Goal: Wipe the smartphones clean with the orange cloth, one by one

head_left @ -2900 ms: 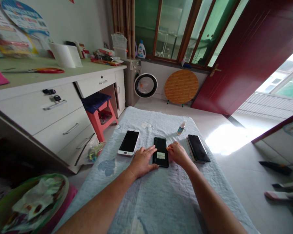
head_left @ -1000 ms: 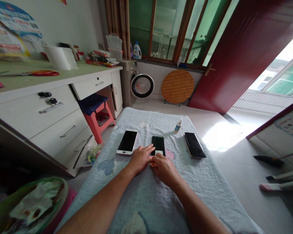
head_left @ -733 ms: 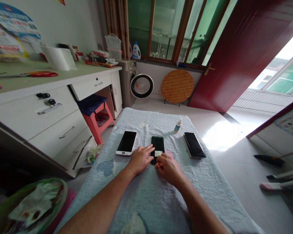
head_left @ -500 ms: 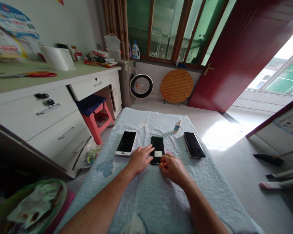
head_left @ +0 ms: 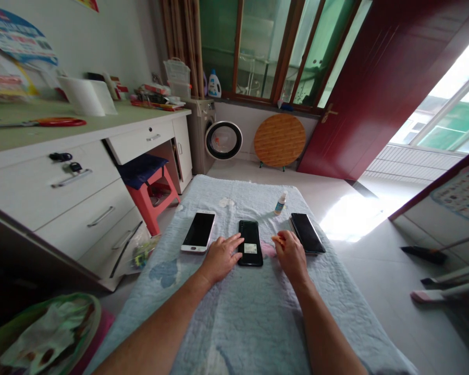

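Note:
A black phone [head_left: 250,232] lies back up, with a pale label on it, in the middle of the cloth-covered table. My left hand [head_left: 222,256] rests at its left edge, fingers spread and fingertips touching it. To the right of that phone, my right hand [head_left: 291,255] is closed on a small orange thing [head_left: 276,239], mostly hidden by the fingers. A white-framed phone [head_left: 199,232] lies at the left, dark screen up. Another dark phone [head_left: 308,233] sits at the right, just beyond my right hand. Behind them stands a small spray bottle [head_left: 281,203].
The table bears a light blue quilted cloth [head_left: 234,312]. A red stool [head_left: 150,198] and a white desk [head_left: 74,192] stand at the left. A bin [head_left: 96,325] with crumpled paper is at the lower left. Beyond are a washing machine [head_left: 200,136] and a round board [head_left: 280,140].
My right hand has moved right, away from the black phone's lower right edge, still holding the orange thing. My left hand stays at the phone's left edge. The view has shifted slightly.

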`<action>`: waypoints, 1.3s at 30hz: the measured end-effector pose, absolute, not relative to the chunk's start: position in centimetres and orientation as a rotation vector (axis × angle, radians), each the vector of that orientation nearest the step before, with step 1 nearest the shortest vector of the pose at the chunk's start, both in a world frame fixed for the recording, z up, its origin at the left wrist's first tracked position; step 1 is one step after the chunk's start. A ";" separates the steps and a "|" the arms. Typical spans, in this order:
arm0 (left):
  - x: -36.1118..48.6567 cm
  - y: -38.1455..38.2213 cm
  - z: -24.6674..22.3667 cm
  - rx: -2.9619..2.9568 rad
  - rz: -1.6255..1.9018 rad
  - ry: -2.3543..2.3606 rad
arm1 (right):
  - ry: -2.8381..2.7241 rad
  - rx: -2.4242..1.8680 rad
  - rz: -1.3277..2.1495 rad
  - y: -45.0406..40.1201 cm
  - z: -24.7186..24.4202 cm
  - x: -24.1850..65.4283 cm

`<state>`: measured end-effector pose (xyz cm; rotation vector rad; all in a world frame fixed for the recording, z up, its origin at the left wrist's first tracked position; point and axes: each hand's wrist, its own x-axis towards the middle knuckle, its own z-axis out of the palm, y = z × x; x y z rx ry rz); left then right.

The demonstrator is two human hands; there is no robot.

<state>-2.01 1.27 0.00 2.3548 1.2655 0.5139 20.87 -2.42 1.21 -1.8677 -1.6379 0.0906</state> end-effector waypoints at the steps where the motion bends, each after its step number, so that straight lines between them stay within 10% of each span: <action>1: -2.0 1.3 -0.1 2.354 0.526 1.266 | -1.625 -1.868 0.054 -2.3 1.1 21.0; 39: -1.5 0.9 1.5 1.135 0.838 1.037 | -1.938 -1.934 0.051 -4.9 1.5 12.3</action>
